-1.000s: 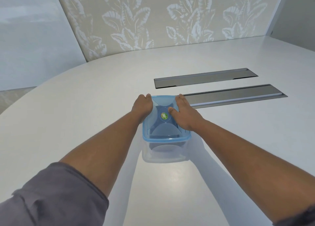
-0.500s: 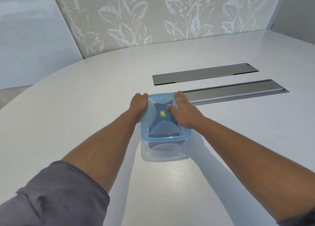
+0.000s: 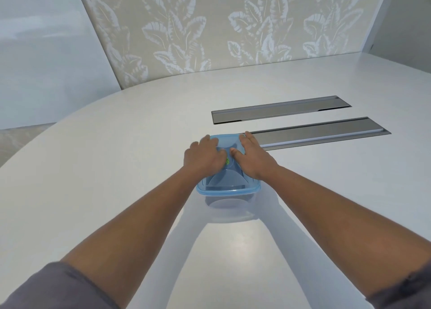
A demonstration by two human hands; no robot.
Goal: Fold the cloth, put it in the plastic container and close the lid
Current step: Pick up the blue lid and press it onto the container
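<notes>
Leaf-patterned wallpaper (image 3: 210,26) is running along the far side of the room, and a pale, glossy white counter (image 3: 116,168) is curving in front of it. Beyond the hands, two long grey metal strips (image 3: 279,109) are lying set into the counter, one behind the other; the nearer strip is starting just past the right fingertips.

A clear plastic container (image 3: 229,205) is standing on the counter directly under both hands, with its blue lid (image 3: 227,182) sitting on top. The left hand (image 3: 205,158) is lying flat and spread on the left half of the lid, palm down, fingers reaching toward the far left corner. The right hand (image 3: 250,158) is lying flat and spread on the right half, fingers reaching to the far right corner. Neither hand is gripping anything; both are resting open on the lid surface. The thumbs are pointing inward and nearly meeting at the lid's centre, where a small green sticker (image 3: 227,161) is showing between them.

A dark shape is showing through the lid and the container's wall; whether it is the cloth cannot be told. Both forearms are bare, with grey sleeves (image 3: 58,287) showing at the bottom edge.
</notes>
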